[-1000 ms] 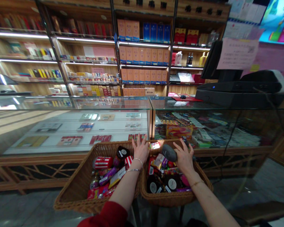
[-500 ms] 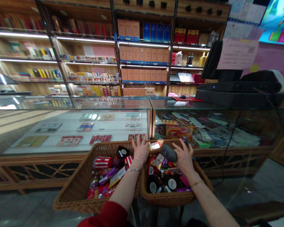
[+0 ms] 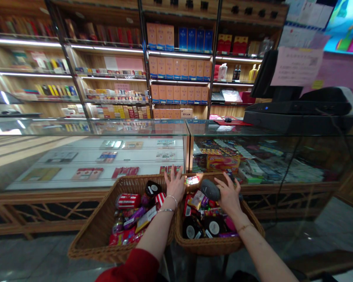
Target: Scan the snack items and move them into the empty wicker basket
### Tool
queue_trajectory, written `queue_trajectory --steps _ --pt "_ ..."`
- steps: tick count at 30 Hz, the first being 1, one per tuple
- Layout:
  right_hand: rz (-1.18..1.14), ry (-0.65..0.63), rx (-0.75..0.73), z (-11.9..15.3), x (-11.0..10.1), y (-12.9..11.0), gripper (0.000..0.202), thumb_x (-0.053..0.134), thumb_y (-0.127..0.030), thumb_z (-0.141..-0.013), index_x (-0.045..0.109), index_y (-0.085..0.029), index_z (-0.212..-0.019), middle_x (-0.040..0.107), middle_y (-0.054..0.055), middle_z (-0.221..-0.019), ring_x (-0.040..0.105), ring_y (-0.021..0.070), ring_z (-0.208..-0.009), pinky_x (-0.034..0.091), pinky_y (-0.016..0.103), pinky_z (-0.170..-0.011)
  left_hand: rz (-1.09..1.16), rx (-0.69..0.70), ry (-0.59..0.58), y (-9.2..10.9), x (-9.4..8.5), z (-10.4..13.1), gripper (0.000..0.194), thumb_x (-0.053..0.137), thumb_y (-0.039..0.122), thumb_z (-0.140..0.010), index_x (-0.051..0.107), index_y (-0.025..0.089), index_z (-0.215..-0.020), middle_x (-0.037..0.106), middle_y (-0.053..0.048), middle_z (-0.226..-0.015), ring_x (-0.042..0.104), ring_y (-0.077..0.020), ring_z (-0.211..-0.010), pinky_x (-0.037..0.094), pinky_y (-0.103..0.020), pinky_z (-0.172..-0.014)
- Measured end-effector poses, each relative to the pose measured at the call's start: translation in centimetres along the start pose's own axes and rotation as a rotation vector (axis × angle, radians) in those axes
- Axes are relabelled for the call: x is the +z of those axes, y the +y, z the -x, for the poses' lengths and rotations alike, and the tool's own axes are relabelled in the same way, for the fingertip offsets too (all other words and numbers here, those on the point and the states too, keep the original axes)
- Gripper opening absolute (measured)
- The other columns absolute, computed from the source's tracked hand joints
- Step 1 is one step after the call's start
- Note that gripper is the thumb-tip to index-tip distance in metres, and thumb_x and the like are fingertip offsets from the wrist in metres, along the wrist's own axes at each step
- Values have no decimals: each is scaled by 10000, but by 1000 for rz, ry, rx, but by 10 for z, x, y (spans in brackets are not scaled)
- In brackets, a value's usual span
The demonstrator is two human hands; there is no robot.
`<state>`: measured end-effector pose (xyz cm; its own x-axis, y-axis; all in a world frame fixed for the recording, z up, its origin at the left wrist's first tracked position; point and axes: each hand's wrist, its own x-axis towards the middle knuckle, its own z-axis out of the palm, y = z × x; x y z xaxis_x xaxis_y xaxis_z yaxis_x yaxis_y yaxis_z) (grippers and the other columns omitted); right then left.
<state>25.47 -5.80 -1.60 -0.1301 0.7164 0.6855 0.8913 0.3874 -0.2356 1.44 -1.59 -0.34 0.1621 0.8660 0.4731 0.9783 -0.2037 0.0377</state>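
Fingers spread, my left hand lies over the back right corner of the left wicker basket. Under and beside its wrist are a red-and-white striped pack and a yellow-and-white packet. My right hand reaches over the back right of the right wicker basket, its fingers stretched apart. Against its thumb side is a dark grey rounded container; whether the hand bears on it I cannot tell. A small bright packet sits between the hands at the back rim.
Both baskets hold several colourful snack packs and black round-labelled containers. A glass display counter stands right behind them. On its right is a checkout monitor with a hanging cable. Stocked shelves line the back wall.
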Motion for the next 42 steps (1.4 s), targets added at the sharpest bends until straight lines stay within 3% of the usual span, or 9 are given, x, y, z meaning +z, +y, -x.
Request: queue_trajectory --steps 22,42 --pt "66 56 -7 2 6 4 265 518 -139 -763 703 -225 -932 647 63 -1352 331 300 -1437 117 576 -1157 1 -5 3 1 -2 1 383 664 425 -831 668 326 -1201 324 17 -1630 51 -387 -1538 31 -732 -1190" --pt "116 123 -11 -3 11 1 332 516 -87 -730 709 -231 -958 630 50 -1378 313 287 -1452 108 562 -1169 46 -55 23 -3 -10 0 378 619 444 -851 667 311 -1202 335 -21 -1627 64 -383 -1538 37 -714 -1193"
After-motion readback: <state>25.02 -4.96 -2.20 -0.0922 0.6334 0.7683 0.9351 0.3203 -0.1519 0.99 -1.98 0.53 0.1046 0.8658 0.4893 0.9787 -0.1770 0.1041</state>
